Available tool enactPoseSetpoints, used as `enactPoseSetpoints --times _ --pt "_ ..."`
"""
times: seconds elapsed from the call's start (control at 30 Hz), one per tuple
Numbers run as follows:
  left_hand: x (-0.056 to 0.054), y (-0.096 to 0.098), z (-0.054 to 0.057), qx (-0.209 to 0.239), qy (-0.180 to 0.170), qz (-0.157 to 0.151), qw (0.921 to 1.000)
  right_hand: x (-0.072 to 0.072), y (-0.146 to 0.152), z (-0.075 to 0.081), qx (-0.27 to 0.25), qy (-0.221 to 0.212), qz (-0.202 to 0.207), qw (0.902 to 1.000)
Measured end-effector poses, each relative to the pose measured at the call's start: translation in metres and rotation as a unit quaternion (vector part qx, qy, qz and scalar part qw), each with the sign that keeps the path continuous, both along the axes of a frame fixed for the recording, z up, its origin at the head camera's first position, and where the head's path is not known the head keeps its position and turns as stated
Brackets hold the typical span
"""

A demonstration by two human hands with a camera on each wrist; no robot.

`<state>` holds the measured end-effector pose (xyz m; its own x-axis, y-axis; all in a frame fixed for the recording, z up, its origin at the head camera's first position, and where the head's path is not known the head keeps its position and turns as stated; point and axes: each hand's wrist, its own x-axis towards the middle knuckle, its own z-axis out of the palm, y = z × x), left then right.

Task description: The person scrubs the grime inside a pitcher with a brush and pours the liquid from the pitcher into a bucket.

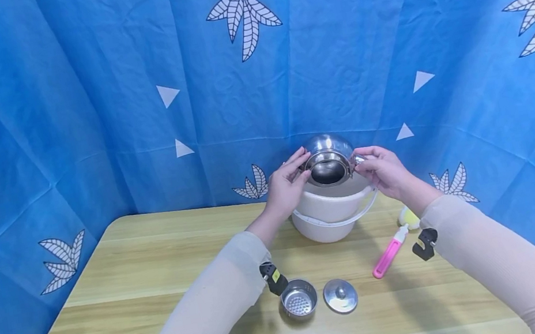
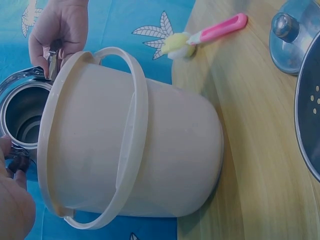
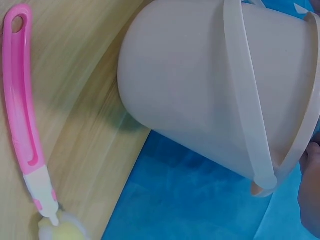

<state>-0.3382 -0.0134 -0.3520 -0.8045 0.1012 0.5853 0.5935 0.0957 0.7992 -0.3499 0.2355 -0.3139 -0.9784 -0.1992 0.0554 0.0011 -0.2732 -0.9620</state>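
A shiny stainless steel teapot is tipped over the mouth of a white bucket, its round opening facing me. My left hand grips its left side, and in the left wrist view its fingertips pinch a dark fitting by the rim. On the other side my right hand pinches a metal part that juts from the teapot. The bucket's handle hangs down across its front. In the right wrist view the bucket hides the teapot, and only part of my right hand shows.
Closer to me on the wooden table are a metal strainer basket and a round metal lid. A pink-handled sponge brush lies to the bucket's right. A blue patterned curtain surrounds the table.
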Motion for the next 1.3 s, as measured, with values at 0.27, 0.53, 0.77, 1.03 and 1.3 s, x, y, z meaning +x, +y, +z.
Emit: enactPoseSetpoints --times 0.27,0.53,0.77,1.03,1.3 --pt "0.001 0.001 -0.001 0.022 -0.001 -0.008 0.9997 0.001 -0.001 0.002 0.020 0.012 -0.006 0.9997" --pt "0.000 0.002 -0.004 0.030 -0.001 0.008 0.9995 0.005 -0.001 0.004 0.051 0.020 -0.013 0.9984" --pt "0.000 0.003 -0.004 0.048 0.006 0.007 0.9988 0.009 -0.002 0.005 0.063 0.034 -0.017 0.9973" --pt "0.000 0.004 -0.002 0.062 0.007 0.007 0.9980 0.010 -0.003 0.007 0.071 0.047 -0.024 0.9961" --pt "0.000 0.004 0.000 0.069 0.009 0.013 0.9975 0.011 -0.005 0.007 0.082 0.068 -0.034 0.9937"
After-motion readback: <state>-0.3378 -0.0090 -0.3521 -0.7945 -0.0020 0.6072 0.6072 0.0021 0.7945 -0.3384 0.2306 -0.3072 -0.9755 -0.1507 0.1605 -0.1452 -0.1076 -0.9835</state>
